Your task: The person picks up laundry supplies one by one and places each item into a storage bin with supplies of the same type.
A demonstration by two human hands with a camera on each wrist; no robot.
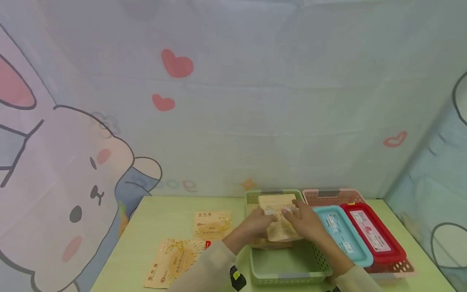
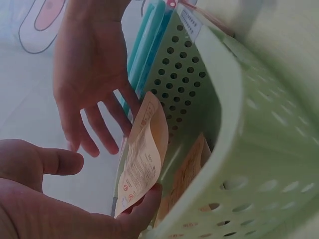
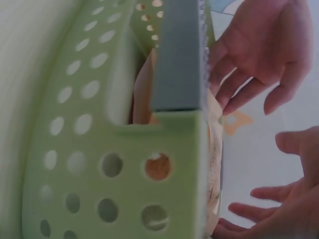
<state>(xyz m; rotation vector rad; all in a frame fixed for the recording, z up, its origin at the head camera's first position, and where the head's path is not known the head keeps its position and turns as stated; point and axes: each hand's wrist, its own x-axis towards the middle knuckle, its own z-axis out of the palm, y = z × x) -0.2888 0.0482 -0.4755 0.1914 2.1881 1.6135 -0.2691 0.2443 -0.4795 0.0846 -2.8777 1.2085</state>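
Observation:
A kraft-coloured packet (image 1: 282, 231) with printed text lies tilted over the back of a green perforated basket (image 1: 264, 280). My left hand (image 1: 257, 223) is at the packet's left side; its fingertips touch the lower edge in the left wrist view, with the thumb held apart. From the right, my right hand (image 1: 306, 221) touches the packet with extended fingers, its thumb also spread away in the right wrist view. Beneath it, another kraft packet (image 2: 189, 172) is inside the basket, partly hidden by the basket wall and the upper packet.
Two flat kraft packets, a smaller one (image 1: 213, 225) and a larger one (image 1: 178, 259), lie on the table left of the basket. To the right, a pink basket (image 1: 344, 194) bears a blue-lidded pack (image 1: 359, 251) and a red-lidded pack (image 1: 392, 249). A printed cloth (image 1: 273, 121) hangs behind.

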